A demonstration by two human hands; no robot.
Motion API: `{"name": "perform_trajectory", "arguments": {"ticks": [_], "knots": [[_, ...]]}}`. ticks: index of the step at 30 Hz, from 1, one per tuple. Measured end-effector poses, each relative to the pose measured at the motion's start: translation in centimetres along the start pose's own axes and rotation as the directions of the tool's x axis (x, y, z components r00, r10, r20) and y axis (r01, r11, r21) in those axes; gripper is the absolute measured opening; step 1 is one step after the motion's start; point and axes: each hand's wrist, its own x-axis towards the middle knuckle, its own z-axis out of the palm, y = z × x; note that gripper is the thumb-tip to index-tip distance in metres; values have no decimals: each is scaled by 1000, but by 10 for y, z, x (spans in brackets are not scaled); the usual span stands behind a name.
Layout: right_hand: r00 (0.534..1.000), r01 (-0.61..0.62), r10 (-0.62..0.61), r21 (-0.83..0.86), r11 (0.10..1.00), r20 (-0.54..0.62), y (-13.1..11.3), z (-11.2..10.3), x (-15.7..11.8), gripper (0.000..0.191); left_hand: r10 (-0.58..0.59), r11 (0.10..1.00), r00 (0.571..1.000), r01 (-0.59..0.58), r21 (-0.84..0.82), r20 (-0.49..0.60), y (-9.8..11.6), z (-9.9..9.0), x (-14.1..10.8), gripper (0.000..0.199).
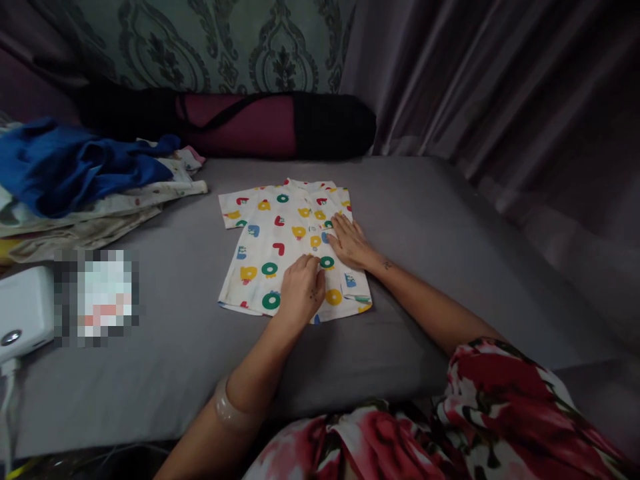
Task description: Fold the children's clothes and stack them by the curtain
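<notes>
A small white short-sleeved shirt (260,250) lies spread on the grey sheet, collar pointing away from me. Yellow, green, red and blue letters and animal shapes are printed over it. My left hand (303,287) rests on its lower front near the middle, fingers bent and closed against the cloth; the fingertips are partly hidden. Flat on the shirt's right side lies my right hand (351,244), fingers stretched out. The left sleeve sticks out sideways, while little of the right one shows. Near the lower right corner is a flap of cloth, either a pocket or a fold.
A pile of clothes with a blue garment (75,167) on top sits at the left. Before it are a white device (25,313) with a cable and a blurred-out item (106,290). A black and maroon bolster-shaped bag (240,125) lies along the back; curtains (450,73) hang at right.
</notes>
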Motion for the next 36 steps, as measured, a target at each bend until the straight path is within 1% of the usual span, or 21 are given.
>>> {"name": "perform_trajectory", "arguments": {"ticks": [3, 5, 8, 11, 18, 21, 24, 27, 29, 32, 34, 36], "knots": [[1000, 23, -23, -1, 1000, 16, -1, -1, -4, 68, 1, 1000, 1000, -1, 7, -10, -2, -1, 1, 19], [998, 61, -60, -18, 998, 31, -2, -2, -12, 68, 0, 1000, 1000, 1, 18, -10, -3, -1, 1, 21], [991, 121, -118, -38, 992, 70, -4, -3, -33, 70, -10, 999, 1000, 10, 39, -3, -4, -2, 2, 23], [982, 151, -147, -29, 988, 122, -5, -6, -57, 70, -18, 999, 1000, 18, 49, -1, -5, -3, 2, 24], [955, 223, -223, 25, 975, 194, -12, -24, -108, 64, -84, 995, 996, 84, 45, -4, -9, -6, 3, 24], [946, 231, -232, 32, 972, 226, -17, -31, -128, 63, -124, 991, 992, 123, 46, 18, -9, -11, 3, 24], [939, 229, -233, 47, 972, 251, -23, -36, -143, 64, -182, 982, 981, 178, 63, 62, -10, -22, 4, 24], [928, 248, -255, 59, 967, 273, -26, -41, -154, 66, -237, 968, 969, 230, 97, 66, -19, -34, 5, 25], [911, 272, -278, 63, 960, 305, -25, -46, -161, 70, -268, 956, 963, 263, 126, 25, -32, -41, 6, 25], [874, 327, -332, 76, 942, 355, -20, -60, -165, 73, -304, 934, 948, 316, 165, -94, -56, -49, 4, 27], [852, 354, -361, 91, 931, 380, -18, -74, -162, 68, -338, 907, 925, 369, 202, -174, -71, -55, 1, 28], [834, 350, -368, 121, 929, 410, -20, -91, -152, 55, -391, 864, 894, 438, 247, -218, -81, -61, 0, 29]]}}
